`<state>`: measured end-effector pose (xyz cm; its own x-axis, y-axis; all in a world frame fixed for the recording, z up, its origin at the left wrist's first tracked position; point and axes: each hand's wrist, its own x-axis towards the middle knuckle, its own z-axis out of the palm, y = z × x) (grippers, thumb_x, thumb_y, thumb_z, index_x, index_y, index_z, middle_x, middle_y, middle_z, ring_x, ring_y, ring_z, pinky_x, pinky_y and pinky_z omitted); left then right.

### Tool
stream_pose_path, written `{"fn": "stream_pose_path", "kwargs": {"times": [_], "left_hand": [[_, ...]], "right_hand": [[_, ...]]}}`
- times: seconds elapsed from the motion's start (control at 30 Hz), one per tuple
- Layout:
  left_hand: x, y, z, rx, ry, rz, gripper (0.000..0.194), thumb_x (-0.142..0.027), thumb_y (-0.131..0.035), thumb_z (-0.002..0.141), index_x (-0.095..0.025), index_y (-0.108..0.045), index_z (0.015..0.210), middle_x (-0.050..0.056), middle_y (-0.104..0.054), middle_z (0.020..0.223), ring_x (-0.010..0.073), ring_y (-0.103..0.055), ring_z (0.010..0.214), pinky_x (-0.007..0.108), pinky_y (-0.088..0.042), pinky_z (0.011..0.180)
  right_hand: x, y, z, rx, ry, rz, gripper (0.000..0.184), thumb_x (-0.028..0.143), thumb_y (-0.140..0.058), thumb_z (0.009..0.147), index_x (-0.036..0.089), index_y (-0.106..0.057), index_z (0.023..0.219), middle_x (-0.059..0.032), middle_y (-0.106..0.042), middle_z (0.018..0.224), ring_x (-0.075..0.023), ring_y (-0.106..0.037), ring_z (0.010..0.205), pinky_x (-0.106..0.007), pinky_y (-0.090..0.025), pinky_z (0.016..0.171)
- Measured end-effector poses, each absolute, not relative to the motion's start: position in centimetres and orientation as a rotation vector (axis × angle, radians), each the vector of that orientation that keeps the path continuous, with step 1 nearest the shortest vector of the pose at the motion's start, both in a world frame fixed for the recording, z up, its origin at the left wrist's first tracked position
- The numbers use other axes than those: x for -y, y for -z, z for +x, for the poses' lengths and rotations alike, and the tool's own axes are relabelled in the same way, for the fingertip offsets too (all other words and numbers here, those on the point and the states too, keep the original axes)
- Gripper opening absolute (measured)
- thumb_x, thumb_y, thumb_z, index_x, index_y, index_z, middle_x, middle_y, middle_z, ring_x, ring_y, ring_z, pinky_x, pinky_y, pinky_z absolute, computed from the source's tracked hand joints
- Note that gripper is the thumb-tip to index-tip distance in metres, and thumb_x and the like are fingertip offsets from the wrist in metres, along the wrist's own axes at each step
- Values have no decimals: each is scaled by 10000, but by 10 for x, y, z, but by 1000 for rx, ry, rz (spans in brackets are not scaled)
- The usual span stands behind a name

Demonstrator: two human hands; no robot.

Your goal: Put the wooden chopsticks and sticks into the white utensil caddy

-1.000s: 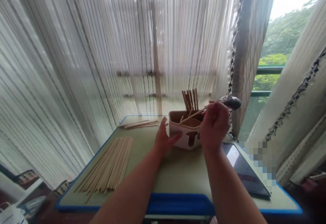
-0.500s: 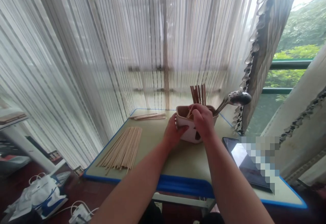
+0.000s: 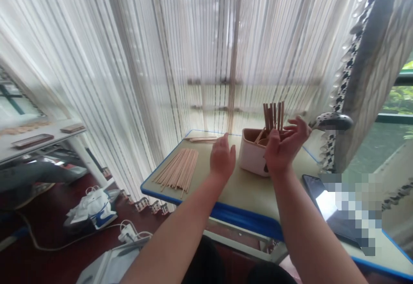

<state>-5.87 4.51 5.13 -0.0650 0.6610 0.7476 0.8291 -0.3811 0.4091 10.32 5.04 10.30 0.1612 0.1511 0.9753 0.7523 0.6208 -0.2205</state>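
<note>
My left hand (image 3: 222,157) is open above the table, just left of a white utensil holder (image 3: 253,159) with a brown rim. Its fingers point forward and hold nothing. My right hand (image 3: 287,144) is open in front of the holder's right side, fingers spread, and hides part of it. Several dark brown chopsticks (image 3: 273,116) stand upright in the holder. A perforated metal ladle (image 3: 334,121) leans out to the right, its handle partly behind my fingers. Pale wooden sticks (image 3: 180,170) lie fanned out on the left, and a few more sticks (image 3: 201,139) lie behind them.
The table (image 3: 245,193) has a blue edge. A dark tablet (image 3: 335,215), partly pixelated, lies at its right. Sheer curtains (image 3: 209,51) hang behind. On the floor at left are a white bag (image 3: 93,208) and a power strip (image 3: 127,232); another table (image 3: 61,140) stands beyond.
Both hands have come off the utensil holder and opened, the left moving away to its left side, the right to its right. The view has turned left.
</note>
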Motion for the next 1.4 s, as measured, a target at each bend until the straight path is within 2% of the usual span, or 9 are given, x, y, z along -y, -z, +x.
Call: {"fn": "stream_pose_path", "kwargs": {"times": [0.1, 0.2, 0.37, 0.53, 0.73, 0.87, 1.03, 1.27, 1.4], "left_hand": [[-28, -45, -87, 1970, 1002, -1920, 301, -194, -411, 857, -147, -522, 1133, 133, -563, 1065, 238, -496, 1027, 393, -408, 878], [-15, -32, -104, 2157, 760, -1751, 253, -120, -377, 842, -119, -596, 970, 148, -578, 995, 247, -515, 981, 384, -422, 822], [-12, -23, -98, 2270, 564, -1758, 287, -54, -360, 817, -81, -607, 962, 176, -610, 940, 256, -555, 942, 374, -432, 780], [-10, -22, -92, 2183, 583, -1801, 355, -34, -322, 826, -80, -531, 1108, 178, -618, 940, 240, -569, 938, 352, -437, 772], [-7, -23, -91, 2195, 597, -1843, 267, -74, -369, 815, -84, -562, 999, 183, -607, 950, 248, -565, 946, 370, -431, 797], [-8, -21, -90, 2135, 646, -1819, 257, -97, -378, 824, -92, -565, 999, 199, -579, 1042, 268, -528, 1033, 397, -413, 844], [-10, -19, -90, 2187, 581, -1870, 299, -20, -341, 813, -100, -586, 962, 163, -619, 920, 239, -591, 872, 337, -457, 720], [-8, -23, -81, 2253, 473, -1789, 308, -17, -360, 805, -117, -650, 833, 146, -630, 834, 257, -573, 874, 376, -438, 720], [-7, -25, -82, 2159, 563, -1763, 277, -41, -378, 811, -122, -638, 858, 140, -616, 870, 257, -551, 898, 388, -412, 756]], "right_hand": [[-49, -96, 97, 1406, 593, -763, 469, 261, -448, 799, 193, -323, 1246, -140, -416, 1145, -251, -473, 984, -435, -410, 803], [-52, -92, 95, 1507, 579, -732, 399, 244, -447, 796, 197, -382, 1187, -109, -464, 1079, -227, -494, 952, -418, -414, 811], [-53, -88, 90, 1510, 578, -730, 392, 226, -460, 782, 181, -412, 1169, -108, -495, 1046, -220, -502, 936, -416, -419, 811], [-47, -80, 76, 1700, 678, -684, 368, 248, -494, 775, 176, -475, 1136, -115, -539, 1041, -240, -490, 974, -414, -407, 832], [-47, -74, 66, 1787, 646, -711, 348, 271, -466, 802, 167, -494, 1133, -127, -558, 1040, -242, -501, 972, -411, -408, 837], [-48, -72, 64, 1796, 618, -705, 346, 267, -466, 809, 164, -483, 1139, -124, -556, 1039, -234, -497, 971, -401, -411, 843], [-47, -71, 59, 1805, 587, -659, 320, 239, -470, 816, 162, -481, 1127, -116, -555, 1024, -227, -493, 958, -390, -418, 844], [-47, -72, 56, 1846, 399, -695, 255, 220, -420, 853, 171, -482, 1096, -110, -562, 991, -208, -517, 877, -372, -430, 809], [-47, -73, 54, 1869, 266, -713, 223, 229, -394, 871, 169, -508, 1052, -89, -583, 922, -177, -538, 797, -313, -431, 736]]}}
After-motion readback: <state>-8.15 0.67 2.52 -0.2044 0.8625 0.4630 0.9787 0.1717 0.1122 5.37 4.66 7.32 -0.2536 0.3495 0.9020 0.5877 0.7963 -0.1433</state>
